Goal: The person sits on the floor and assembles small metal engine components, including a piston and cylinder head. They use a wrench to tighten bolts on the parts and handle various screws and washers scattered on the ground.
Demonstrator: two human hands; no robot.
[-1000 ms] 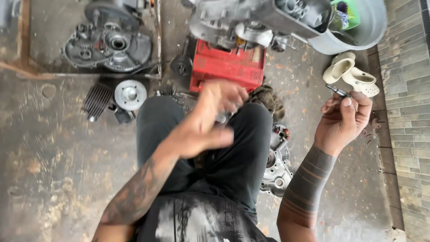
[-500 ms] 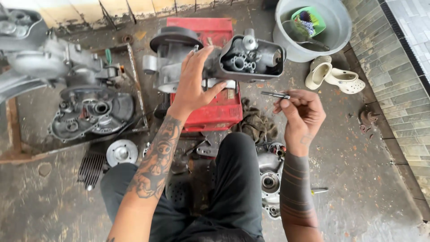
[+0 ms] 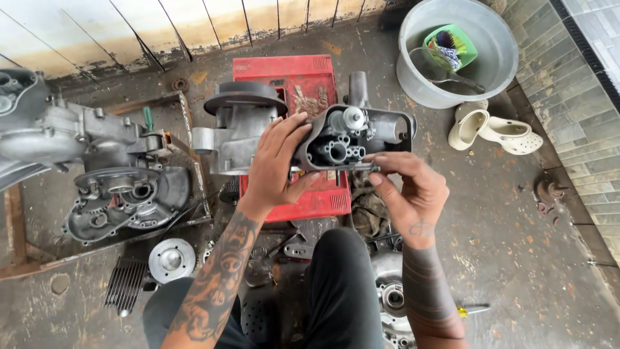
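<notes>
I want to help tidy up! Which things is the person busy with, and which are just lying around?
Busy with:
left hand steadying the engine casing
right hand pushing a thin metal rod at it
red box underneath

Lying around:
grey basin
pale clogs
round hub

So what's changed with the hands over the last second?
The left hand went from above the lap up to the grey engine casing and now grips its left side. The right hand, which held a thin metal tool up at the right, has brought it in under the casing's open end. The red box, the basin and the clogs lie as before.
</notes>
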